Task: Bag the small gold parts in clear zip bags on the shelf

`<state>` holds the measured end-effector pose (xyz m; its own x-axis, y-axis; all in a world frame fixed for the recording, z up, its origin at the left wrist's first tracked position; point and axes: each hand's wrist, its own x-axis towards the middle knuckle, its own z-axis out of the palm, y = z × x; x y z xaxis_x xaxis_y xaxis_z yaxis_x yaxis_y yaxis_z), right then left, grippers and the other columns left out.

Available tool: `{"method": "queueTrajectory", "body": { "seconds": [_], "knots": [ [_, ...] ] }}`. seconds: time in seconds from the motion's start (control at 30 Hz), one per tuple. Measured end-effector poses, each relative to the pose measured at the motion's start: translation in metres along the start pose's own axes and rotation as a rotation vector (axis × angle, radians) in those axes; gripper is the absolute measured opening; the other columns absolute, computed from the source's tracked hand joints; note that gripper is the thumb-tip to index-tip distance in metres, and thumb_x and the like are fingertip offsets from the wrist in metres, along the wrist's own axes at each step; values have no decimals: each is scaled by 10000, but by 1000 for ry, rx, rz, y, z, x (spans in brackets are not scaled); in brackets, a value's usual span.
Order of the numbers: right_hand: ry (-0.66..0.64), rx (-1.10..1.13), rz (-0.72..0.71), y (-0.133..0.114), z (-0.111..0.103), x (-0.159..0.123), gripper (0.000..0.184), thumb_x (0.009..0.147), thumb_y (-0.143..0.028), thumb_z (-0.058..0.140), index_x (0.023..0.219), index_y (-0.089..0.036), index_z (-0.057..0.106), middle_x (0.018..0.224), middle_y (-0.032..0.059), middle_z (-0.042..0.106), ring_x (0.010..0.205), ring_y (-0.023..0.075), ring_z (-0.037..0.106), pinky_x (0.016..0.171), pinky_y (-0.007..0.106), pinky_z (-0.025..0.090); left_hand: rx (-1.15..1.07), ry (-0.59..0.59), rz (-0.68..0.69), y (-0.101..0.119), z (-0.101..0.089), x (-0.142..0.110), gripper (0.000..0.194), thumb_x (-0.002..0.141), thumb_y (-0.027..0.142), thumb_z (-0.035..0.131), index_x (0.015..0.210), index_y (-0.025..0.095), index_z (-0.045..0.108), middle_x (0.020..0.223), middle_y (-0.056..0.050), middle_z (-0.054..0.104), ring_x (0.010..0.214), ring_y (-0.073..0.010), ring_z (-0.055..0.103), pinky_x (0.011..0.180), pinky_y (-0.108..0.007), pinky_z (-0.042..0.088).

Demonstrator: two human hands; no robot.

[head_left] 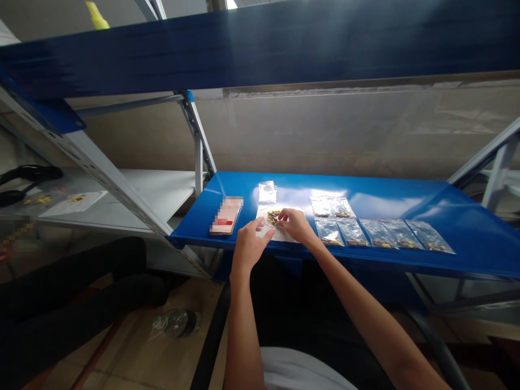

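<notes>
A small pile of yellow and dark brown pieces (271, 216), too small to name, lies on a white sheet (264, 209) at the blue shelf's front. My left hand (252, 241) is at the left of the pile, thumb and fingers apart, with nothing visible in it. From the right, my right hand (295, 223) reaches into the pile with its fingertips drawn together; what they pinch is hidden. Several clear zip bags (379, 234) holding similar yellow and brown pieces lie in rows right of the sheet. Behind the sheet is a stack of clear bags (267, 192).
A pinkish, partly blurred flat object (226, 215) lies left of the sheet. Metal uprights (117, 179) and a blue upper shelf (260, 49) frame the workspace. At left, another person's dark-clothed leg (81, 287) shows near a grey shelf (154, 189). A plastic bottle (176, 323) lies on the floor.
</notes>
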<state>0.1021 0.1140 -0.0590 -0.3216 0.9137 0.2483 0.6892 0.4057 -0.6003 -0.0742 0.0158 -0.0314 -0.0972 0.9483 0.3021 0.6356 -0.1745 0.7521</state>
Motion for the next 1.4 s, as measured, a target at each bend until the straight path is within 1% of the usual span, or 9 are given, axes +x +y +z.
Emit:
{"method": "queueTrajectory", "body": {
  "seconds": [0.2,0.3,0.4,0.57,0.73,0.8,0.93,1.13,1.4],
  "knots": [
    [57,131,39,2,-17,-3,18,794,-173,718,805,-182,728,792,59,745,727,195,646,677,291,440,33,-71,0,2,-8,12,492,813,450,792,1211,169,726,1130,-109,729,986,-251,695,894,-365,557],
    [69,339,81,-1,-32,-4,68,783,-240,733,818,-183,745,778,64,751,709,203,662,663,306,471,16,-132,-25,1,-14,25,512,770,473,819,1172,165,746,1133,-111,728,997,-261,698,889,-364,552],
    [-1,579,31,-12,-45,-6,177,792,-348,740,848,-181,759,775,64,754,702,207,671,645,312,501,-58,-271,-72,4,-20,39,521,738,516,829,1130,179,765,1132,-99,754,990,-270,711,848,-347,553],
    [-81,460,-145,-36,-55,-8,157,807,-331,710,824,-199,791,780,57,769,749,225,698,681,325,520,-112,-424,-20,13,-24,50,457,759,555,795,1069,219,788,1052,-64,783,963,-263,719,787,-319,538],
    [-252,603,-214,-37,-62,-7,230,836,-301,632,945,-198,807,882,60,791,767,218,709,696,331,557,-161,-428,-6,16,-26,48,459,761,560,790,1065,216,786,1028,-66,786,943,-259,726,774,-314,542],
    [-214,629,-195,-29,-61,-6,239,850,-317,626,965,-194,797,885,61,784,744,205,697,685,325,558,-181,-408,-5,16,-26,47,458,767,551,788,1072,208,788,1041,-72,787,932,-254,727,769,-309,542],
    [-47,337,-91,-12,-44,-3,144,830,-240,659,872,-200,791,829,61,768,694,191,661,655,305,497,-130,-347,-39,14,-29,43,485,746,567,801,1067,203,794,1032,-72,790,901,-254,724,711,-297,524],
    [-54,47,-117,1,-14,-1,126,818,-173,725,910,-203,805,825,62,735,724,198,625,696,300,424,-106,-285,-73,11,-34,36,475,740,571,804,1036,199,791,978,-57,789,870,-250,718,693,-295,516],
    [-51,-151,-117,4,-12,2,83,903,-157,660,885,-160,741,863,101,718,799,217,626,703,287,393,-114,-296,-79,6,-37,36,464,766,578,779,1036,201,783,998,-50,788,889,-248,712,717,-297,519]
  ]
}}
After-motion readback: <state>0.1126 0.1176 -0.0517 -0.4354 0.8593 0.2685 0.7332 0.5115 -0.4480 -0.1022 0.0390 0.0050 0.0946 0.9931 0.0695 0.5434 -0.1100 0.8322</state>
